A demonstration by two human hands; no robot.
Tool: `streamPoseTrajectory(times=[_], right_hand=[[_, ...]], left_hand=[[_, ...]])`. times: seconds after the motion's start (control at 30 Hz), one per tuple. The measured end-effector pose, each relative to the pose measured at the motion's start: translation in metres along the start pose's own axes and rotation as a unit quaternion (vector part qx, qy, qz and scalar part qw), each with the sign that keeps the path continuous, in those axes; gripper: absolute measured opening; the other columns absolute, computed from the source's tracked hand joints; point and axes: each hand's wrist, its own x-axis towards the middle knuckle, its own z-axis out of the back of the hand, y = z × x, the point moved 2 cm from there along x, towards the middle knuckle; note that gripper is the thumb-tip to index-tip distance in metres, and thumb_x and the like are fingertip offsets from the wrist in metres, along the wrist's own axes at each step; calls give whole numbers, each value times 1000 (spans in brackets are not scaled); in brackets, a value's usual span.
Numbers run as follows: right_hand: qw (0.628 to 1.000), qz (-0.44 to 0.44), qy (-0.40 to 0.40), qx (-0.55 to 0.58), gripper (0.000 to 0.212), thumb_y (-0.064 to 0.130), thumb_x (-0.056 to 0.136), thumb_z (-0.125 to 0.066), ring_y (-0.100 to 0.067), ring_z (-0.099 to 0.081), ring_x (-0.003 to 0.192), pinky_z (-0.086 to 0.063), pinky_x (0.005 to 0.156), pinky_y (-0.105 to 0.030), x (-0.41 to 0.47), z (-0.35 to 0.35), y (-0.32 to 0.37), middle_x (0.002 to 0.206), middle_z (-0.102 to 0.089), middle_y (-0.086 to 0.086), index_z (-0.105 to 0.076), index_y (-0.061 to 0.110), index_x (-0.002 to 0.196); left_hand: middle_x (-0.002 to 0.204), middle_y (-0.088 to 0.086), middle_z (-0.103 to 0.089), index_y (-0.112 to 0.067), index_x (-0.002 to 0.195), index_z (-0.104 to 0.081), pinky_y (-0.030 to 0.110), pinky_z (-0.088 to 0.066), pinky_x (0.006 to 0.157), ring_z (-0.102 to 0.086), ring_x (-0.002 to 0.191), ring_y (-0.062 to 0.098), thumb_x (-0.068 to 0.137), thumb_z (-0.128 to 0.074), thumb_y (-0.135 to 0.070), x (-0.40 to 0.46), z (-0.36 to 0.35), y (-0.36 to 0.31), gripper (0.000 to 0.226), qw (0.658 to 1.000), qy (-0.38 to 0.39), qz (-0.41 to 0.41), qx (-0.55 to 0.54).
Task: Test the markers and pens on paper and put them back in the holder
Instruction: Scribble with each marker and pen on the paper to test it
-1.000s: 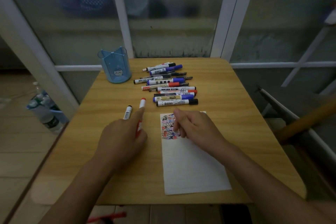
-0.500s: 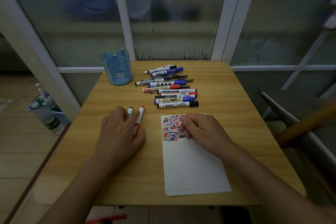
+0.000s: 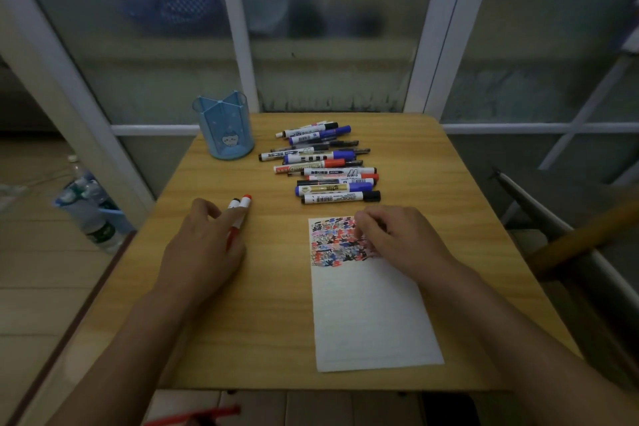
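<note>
A white paper sheet (image 3: 370, 315) lies on the wooden table (image 3: 269, 322), its top filled with red, blue and black scribbles (image 3: 332, 239). My left hand (image 3: 204, 252) lies over a red-capped marker (image 3: 244, 201) and a black-capped marker (image 3: 234, 203), fingers curled on them; only their caps and a bit of red barrel show. With loosely curled fingers, my right hand (image 3: 397, 239) rests on the scribbled part of the paper and holds nothing. Several capped markers and pens (image 3: 325, 162) lie in a row beyond the paper. The blue holder (image 3: 224, 128) stands at the back left.
The table stands against a glass partition with white frames (image 3: 238, 45). Water bottles (image 3: 93, 207) sit on the floor to the left. A chair frame (image 3: 560, 235) is close on the right. Something red (image 3: 207, 415) lies on the floor below the table's front edge.
My left hand slid forward over the two markers and drew the black-capped one against the red-capped one. My right hand shifted slightly right and stays on the paper.
</note>
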Motion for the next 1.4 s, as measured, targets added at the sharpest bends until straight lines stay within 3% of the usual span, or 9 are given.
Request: streamPoseTrajectory(times=[0.17,0.27,0.47,0.53,0.93,1.1,1.4], right_hand=[[999,10,-40,-23,23,36,102,-49,-8,-60,72,-50,61,-33,10,3,-9,80,-66,9,-68,25,96],[995,27,-72,-57,16,31,100,-54,-4,-56,83,-49,69,-23,17,4,-16,99,-62,10,-66,25,109],[987,42,-59,-147,42,27,100,-56,-2,-45,103,-43,82,-24,29,7,-31,137,-53,8,-49,30,141],[982,44,-52,-176,44,28,101,-54,-6,-48,111,-44,87,-26,31,8,-33,141,-51,8,-46,31,145],[975,55,-62,-207,36,29,100,-56,-10,-51,112,-48,85,-27,36,6,-44,130,-57,8,-57,33,136],[978,36,-76,-193,30,31,99,-58,-7,-51,101,-46,77,-24,36,9,-45,118,-58,8,-63,33,128],[982,-1,-102,-160,16,24,96,-63,-6,-55,91,-49,75,-24,26,15,-43,106,-62,10,-64,31,110]], left_hand=[[128,-1,-34,-40,143,-40,30,-51,63,-45,91,10,94,-53,-37,3,2,12,51,1000,-1,15,3],[131,0,-35,-38,145,-38,26,-44,57,-47,93,11,95,-51,-37,4,4,16,51,1000,3,20,13],[133,0,-35,-37,145,-37,28,-49,63,-48,104,14,95,-52,-39,0,4,14,53,999,4,11,30],[134,1,-35,-37,145,-37,28,-48,64,-47,107,15,94,-53,-40,0,5,14,54,1000,4,13,28],[139,1,-34,-37,147,-34,26,-45,63,-47,113,16,92,-53,-44,2,6,15,59,999,4,22,40],[140,4,-34,-33,148,-34,33,-51,77,-42,120,20,91,-55,-43,0,8,8,62,999,-22,11,46],[142,6,-35,-28,145,-43,40,-38,104,-32,132,23,90,-59,-38,-3,8,-7,58,997,-50,-41,32]])
